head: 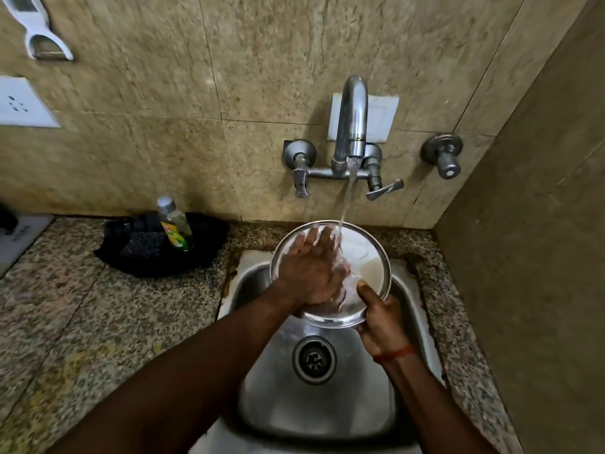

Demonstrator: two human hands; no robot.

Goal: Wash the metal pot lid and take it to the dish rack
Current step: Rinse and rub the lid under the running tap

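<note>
The metal pot lid (358, 257) is held tilted above the steel sink (327, 411), under the stream running from the wall tap (352, 126). The right hand (381, 317) grips the lid's lower rim. The left hand (312, 268) lies flat, fingers extended, on the lid's inner face. A dish soap bottle (174, 224) stands at the worktop's (98, 322) rear edge

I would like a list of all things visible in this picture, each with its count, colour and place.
lid: one, silver, held over the sink under the water
tap: one, grey, on the wall, running
sink: one, steel, set in the counter
drain: one, grey, sink bottom
bottle: one, clear with green label, in the tray
tray: one, black, counter left of the sink
sponge: one, dark, in the tray
socket: one, white, left wall
left hand: rubbing the lid
right hand: gripping the lid's rim
</note>
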